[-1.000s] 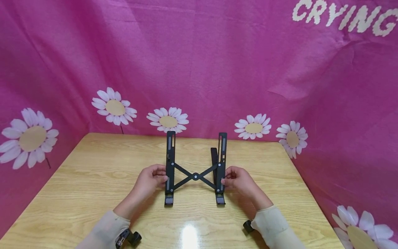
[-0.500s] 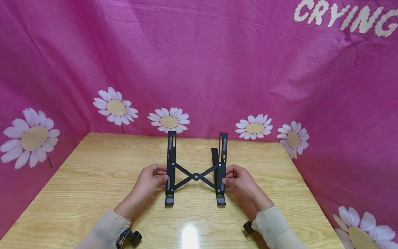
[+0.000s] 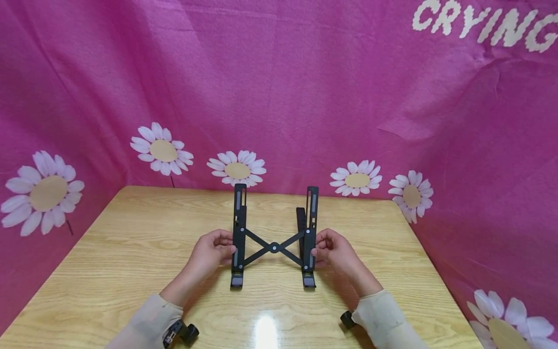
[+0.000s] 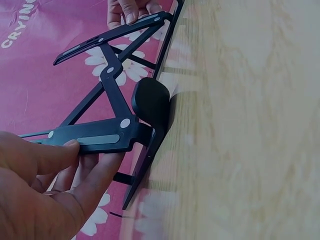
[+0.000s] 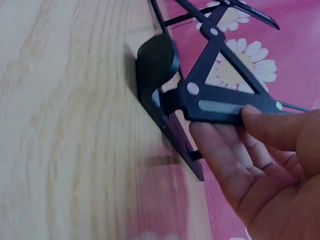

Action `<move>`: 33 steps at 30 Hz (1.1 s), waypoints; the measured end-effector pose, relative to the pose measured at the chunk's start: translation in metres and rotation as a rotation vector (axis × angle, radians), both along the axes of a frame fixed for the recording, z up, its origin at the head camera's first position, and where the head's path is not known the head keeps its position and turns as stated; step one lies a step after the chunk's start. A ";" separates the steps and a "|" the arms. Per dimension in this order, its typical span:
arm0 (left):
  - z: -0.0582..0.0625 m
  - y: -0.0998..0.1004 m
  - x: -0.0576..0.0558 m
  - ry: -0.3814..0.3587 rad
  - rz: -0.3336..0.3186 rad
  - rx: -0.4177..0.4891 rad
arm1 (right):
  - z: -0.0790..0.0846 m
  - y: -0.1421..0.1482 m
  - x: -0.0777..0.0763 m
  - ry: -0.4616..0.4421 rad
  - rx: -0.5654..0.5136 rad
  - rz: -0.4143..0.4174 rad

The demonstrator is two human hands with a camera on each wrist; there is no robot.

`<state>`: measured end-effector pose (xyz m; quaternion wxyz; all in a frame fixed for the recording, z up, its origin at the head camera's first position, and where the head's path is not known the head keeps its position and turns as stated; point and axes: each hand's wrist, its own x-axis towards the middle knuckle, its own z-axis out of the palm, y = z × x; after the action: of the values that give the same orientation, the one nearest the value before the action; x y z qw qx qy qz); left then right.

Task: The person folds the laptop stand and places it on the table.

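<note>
A black folding laptop stand point(image 3: 274, 247) stands unfolded on the wooden table, its two side rails joined by crossed bars with a round pivot. My left hand point(image 3: 213, 249) pinches the left rail near its lower end, thumb on top by the grey pad strip and fingers underneath, as the left wrist view shows point(image 4: 55, 185). On the opposite side my right hand point(image 3: 333, 249) grips the right rail the same way; in the right wrist view its thumb point(image 5: 270, 127) lies at the end of the grey strip. The front hooks point(image 3: 237, 280) of the stand point toward me.
The wooden table point(image 3: 152, 218) reaches back to a pink cloth backdrop point(image 3: 279, 97) printed with white daisies and lettering. More pink cloth hangs along the left and right sides. Black wrist cameras point(image 3: 189, 334) sit at both cuffs.
The stand and both hands keep almost the same place. A dark support arm now shows beside the upper part of the left rail, where it was hidden before.
</note>
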<state>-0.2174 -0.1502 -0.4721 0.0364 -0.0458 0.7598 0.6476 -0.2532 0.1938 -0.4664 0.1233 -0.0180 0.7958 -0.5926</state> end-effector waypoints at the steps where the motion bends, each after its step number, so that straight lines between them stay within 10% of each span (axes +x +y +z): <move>1: 0.000 0.000 0.000 -0.004 0.004 0.003 | 0.000 0.000 0.000 0.003 0.000 0.005; 33: -0.001 0.002 0.003 0.044 -0.015 0.057 | -0.008 -0.006 0.001 0.077 -0.027 0.047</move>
<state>-0.2146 -0.1481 -0.4735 0.0256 -0.0249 0.7421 0.6694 -0.2521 0.1873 -0.4742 0.1061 -0.0611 0.7913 -0.5991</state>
